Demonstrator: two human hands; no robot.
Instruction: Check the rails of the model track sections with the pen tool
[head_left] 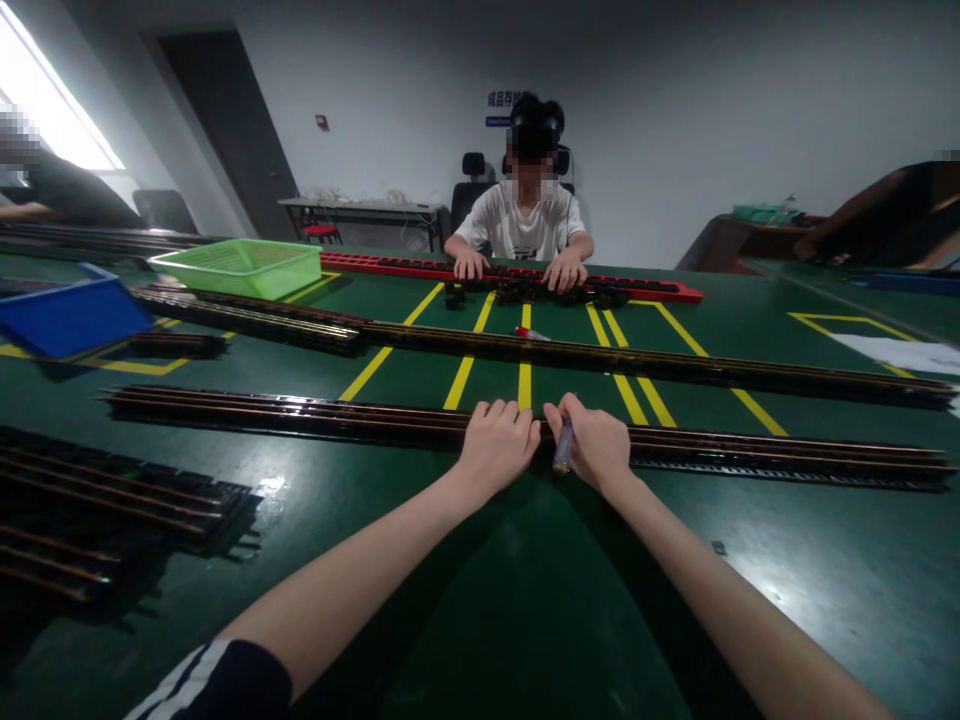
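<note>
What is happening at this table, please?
A person's left hand lies over a long dark bar on the green table. The right hand, beside it, holds a small tool. Across the table, a co-worker's hands are at a long red frame. A green basket is at the left.

This is a workshop, with a big green desk [337, 490], yellow lines [525, 380], long dark bars [300, 412], plastic bins [75, 318] and people [517, 228] working.
</note>
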